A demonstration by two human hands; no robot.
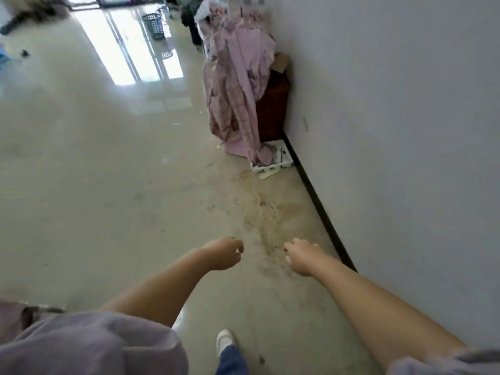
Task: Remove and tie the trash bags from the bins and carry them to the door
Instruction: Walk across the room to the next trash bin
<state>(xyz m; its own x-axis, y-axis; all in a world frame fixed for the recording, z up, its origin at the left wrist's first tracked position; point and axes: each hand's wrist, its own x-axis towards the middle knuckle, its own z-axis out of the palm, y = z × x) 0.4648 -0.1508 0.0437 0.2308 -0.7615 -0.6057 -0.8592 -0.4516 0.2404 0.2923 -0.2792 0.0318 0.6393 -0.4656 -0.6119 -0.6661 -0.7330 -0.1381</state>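
Observation:
Both my arms reach forward over the glossy floor. My left hand (223, 253) hangs with its fingers loosely curled and holds nothing. My right hand (300, 255) is a little to its right, fingers also loosely curled and empty. Far down the room stands a grey mesh bin (154, 25) on the floor; whether it has a bag inside cannot be made out. No trash bag is in view.
A white wall (392, 131) with a dark skirting strip runs along my right. Pink bedding (238, 85) is draped over a dark red cabinet (273, 104), with a white tray (273, 162) at its foot. The floor by my hands is stained. My white shoe (224, 341) shows below.

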